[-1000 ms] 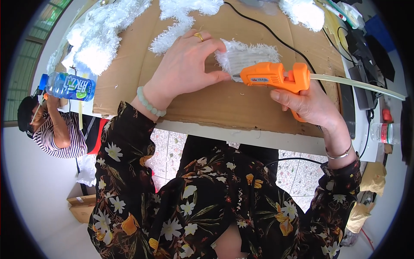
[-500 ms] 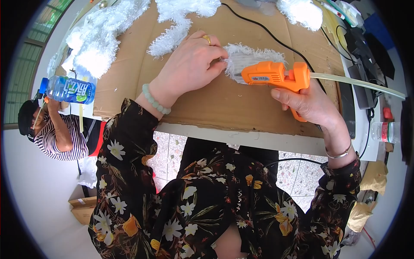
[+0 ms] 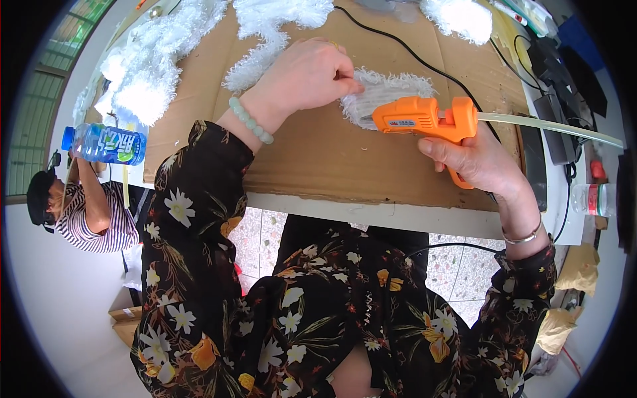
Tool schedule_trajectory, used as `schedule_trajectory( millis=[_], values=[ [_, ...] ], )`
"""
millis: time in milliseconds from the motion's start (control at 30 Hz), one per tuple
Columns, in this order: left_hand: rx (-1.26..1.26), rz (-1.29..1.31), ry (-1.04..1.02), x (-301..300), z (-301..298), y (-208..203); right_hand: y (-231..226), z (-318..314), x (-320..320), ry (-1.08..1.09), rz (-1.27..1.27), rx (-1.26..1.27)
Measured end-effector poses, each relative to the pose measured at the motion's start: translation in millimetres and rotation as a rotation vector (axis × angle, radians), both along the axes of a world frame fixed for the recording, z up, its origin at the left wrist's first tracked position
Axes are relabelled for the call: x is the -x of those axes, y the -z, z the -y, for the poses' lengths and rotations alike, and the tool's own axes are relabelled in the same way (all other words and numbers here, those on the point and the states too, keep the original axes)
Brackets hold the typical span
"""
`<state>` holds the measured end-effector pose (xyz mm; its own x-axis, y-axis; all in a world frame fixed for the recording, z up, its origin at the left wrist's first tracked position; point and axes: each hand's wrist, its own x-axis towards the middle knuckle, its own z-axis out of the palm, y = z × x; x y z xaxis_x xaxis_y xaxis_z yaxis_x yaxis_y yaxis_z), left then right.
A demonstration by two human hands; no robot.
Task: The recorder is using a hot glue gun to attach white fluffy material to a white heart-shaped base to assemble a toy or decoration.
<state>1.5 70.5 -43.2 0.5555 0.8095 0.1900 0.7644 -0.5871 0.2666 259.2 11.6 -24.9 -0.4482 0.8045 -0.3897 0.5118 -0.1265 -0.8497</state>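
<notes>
A small piece of white fluffy fabric [image 3: 396,87] lies on the cardboard, its fringed edge outward and a smoother, ribbed area in the middle. At its upper left edge, my left hand [image 3: 310,74] is closed in a pinch, thumb and forefinger on the fabric; the other fingers are curled out of sight. My right hand [image 3: 481,162] grips an orange hot glue gun [image 3: 418,119]. The gun's nozzle points left, just over the fabric's lower part, and a long pale glue stick [image 3: 551,124] sticks out of its back.
Brown cardboard [image 3: 318,166] covers the white table. White fluffy fabric [image 3: 149,63] is heaped at the far left, with more [image 3: 458,20] at the far right. A black cable [image 3: 411,46] crosses the cardboard. A blue-labelled bottle [image 3: 109,143] stands left, near another person [image 3: 93,212].
My left hand has shifted slightly and turned at the fabric's left edge, its wrist rising a little. The right hand and glue gun have barely moved. The other person's arm has moved.
</notes>
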Motion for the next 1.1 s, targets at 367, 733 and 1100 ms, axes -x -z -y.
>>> schedule_trajectory(
  millis=[367, 733, 1100],
  values=[
    [-0.253, 0.532, -0.161, 12, 39, -17, -6, 0, -5, -0.031, -0.115, -0.025],
    [-0.316, 0.124, 0.154, -4, 66, 1, -1, -4, -11, 0.03, -0.163, -0.032],
    [-0.309, 0.069, 0.072, -10, 52, 1, -3, -17, -2, -0.014, -0.234, -0.07]
  ],
)
